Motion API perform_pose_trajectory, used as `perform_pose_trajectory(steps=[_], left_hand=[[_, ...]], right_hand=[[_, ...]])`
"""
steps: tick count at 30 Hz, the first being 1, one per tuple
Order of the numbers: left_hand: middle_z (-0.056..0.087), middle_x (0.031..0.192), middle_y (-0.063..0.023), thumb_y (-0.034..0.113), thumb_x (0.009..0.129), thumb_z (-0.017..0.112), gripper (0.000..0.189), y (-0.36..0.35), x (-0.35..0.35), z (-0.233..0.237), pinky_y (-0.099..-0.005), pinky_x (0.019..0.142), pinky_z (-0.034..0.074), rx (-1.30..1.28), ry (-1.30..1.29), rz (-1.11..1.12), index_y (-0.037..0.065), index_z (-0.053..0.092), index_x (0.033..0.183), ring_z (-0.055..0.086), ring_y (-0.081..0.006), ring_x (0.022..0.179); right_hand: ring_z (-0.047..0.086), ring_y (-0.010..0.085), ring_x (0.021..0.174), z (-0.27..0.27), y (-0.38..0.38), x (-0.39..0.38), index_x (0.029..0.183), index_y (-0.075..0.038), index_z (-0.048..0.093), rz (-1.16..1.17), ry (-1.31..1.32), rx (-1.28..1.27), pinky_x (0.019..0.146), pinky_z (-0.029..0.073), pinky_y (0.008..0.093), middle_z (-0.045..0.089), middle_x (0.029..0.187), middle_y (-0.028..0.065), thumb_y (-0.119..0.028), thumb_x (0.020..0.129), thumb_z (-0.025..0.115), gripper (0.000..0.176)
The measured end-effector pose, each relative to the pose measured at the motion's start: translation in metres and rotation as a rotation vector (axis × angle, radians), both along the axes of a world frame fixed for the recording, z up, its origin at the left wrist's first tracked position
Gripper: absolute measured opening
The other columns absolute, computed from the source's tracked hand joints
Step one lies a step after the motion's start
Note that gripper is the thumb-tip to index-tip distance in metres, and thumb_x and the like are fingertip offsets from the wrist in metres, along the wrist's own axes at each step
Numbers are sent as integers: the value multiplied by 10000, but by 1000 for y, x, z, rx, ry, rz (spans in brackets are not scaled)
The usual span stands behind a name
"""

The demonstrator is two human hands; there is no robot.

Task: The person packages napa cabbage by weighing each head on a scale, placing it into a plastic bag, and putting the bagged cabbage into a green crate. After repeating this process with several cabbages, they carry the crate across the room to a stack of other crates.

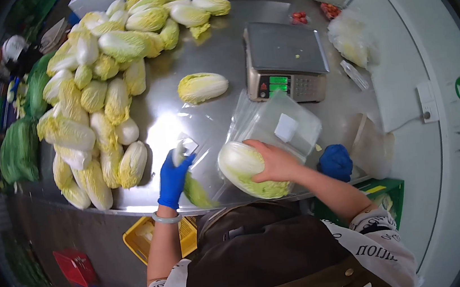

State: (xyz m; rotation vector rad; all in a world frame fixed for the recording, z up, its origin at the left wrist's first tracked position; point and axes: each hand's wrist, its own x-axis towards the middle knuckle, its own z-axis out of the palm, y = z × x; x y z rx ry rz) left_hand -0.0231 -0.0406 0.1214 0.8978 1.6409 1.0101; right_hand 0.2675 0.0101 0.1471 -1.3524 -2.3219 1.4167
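Note:
My right hand [272, 161], bare, is wrapped round a napa cabbage [243, 167] at the table's near edge. The cabbage lies tilted, its white base toward the upper left and its pale green leaves toward me. In a blue glove, my left hand [175, 175] is closed on a loose cabbage leaf [196, 191]; the white stalk pokes out above the fingers and the green part hangs below. Clear plastic bags [302, 127] with white labels lie flat beyond my right hand. Another napa cabbage [203, 87] rests alone farther back.
Napa cabbages [117, 99] are heaped on the left of the steel table [175, 59]. At the back right stands a digital scale [285, 52] with a lit green display. A blue bundle [335, 164] sits at right. Below the edge are a yellow basket [139, 241] and a green crate [398, 198].

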Motion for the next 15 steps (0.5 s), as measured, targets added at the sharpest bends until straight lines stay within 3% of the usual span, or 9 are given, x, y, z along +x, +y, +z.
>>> perform_pose_trajectory(steps=[1,2,4,5,8,10,13,15], left_hand=[[588,857,-2,220,831,711,297,-12,4,-3,-254,703,451,-59,-91,-39,33,622,1044,519,-92,772],[611,976,-41,235,857,676,355,-24,7,-7,-267,803,451,-133,-220,-100,32,593,1136,546,-103,891],[598,1112,-66,217,872,642,428,-46,32,7,-285,889,447,49,-464,41,24,537,1239,554,-136,1010],[588,1146,-75,214,875,633,456,-55,25,9,-294,911,442,12,-527,95,19,511,1268,552,-152,1038],[566,1223,-100,244,898,579,496,-78,-2,17,-329,966,427,-62,-755,214,13,466,1322,547,-197,1103],[571,1223,-103,271,907,551,488,-100,-13,5,-330,980,415,-90,-913,323,7,474,1310,549,-201,1106],[576,1217,-101,261,894,551,483,-118,-18,1,-318,981,410,-9,-808,338,1,487,1296,551,-196,1107],[574,1221,-102,244,882,555,493,-130,-29,-8,-312,987,403,-41,-846,348,-3,482,1302,548,-199,1110]], right_hand=[[479,363,1180,3,-11,-18,1388,-107,352,-32,-22,85,963,428,423,484,1288,190,-303,612,784,910],[477,356,1181,6,-20,-36,1390,-110,354,-62,-41,164,967,424,421,486,1283,181,-310,616,788,909],[459,344,1191,18,-32,-69,1390,-113,362,51,-31,348,976,415,417,480,1276,178,-327,637,790,893],[451,338,1195,21,-39,-81,1391,-114,365,108,-21,435,981,411,415,476,1273,176,-335,647,790,884],[425,328,1213,18,-34,-96,1390,-107,373,278,158,287,989,401,412,446,1296,180,-366,682,782,858],[406,291,1262,10,-27,-104,1413,-84,335,202,273,-95,1029,364,386,420,1358,171,-361,761,743,817],[366,239,1309,3,-26,-127,1436,-57,293,81,429,-816,1067,312,353,381,1417,149,-333,822,708,790],[380,236,1299,-5,-36,-142,1433,-58,300,56,425,-883,1062,318,351,399,1402,147,-322,813,715,791]])
